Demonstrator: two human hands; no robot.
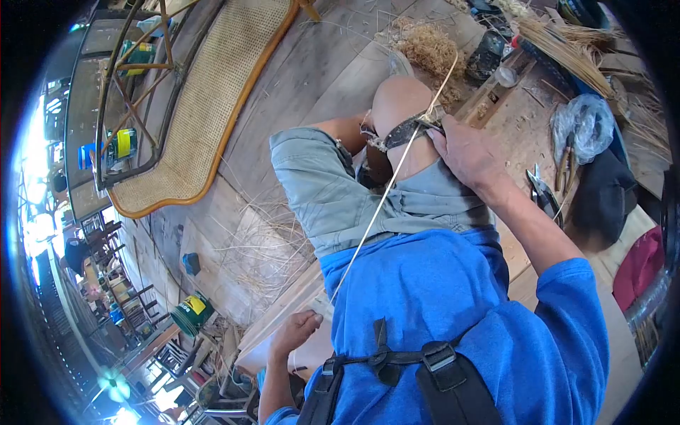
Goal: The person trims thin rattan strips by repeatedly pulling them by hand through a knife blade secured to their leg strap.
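Head view. Person seated, bent leg toward the top, blue shirt [418, 290] and grey shorts [312, 195] filling the middle. Right arm comes down from the shoulder, elbow bent, forearm slanting in over the thigh. Right hand [469, 152] sits at the knee [402, 99], back of the hand up, thumb reaching inward onto a slim dark piece [433, 126] at the dark band [402, 134] round the leg. Its fingers are mostly out of sight on the far side; cannot tell how tightly they close, or what the dark piece is.

Pale strip [387, 193] runs over the band beside the right thumb, one end free above the knee, the rest slanting straight down across the shorts to the shirt's edge. Lower end lost there.

Left arm low, near the bottom edge, forearm raised beside the torso. Left hand [296, 330] curled into a loose fist near a wooden board [283, 312]; cannot tell whether it pinches the strip. Left elbow not visible.

Pliers [544, 195] lie beside the right forearm. Far left: bright glare, workshop clutter hard to read; corners black.
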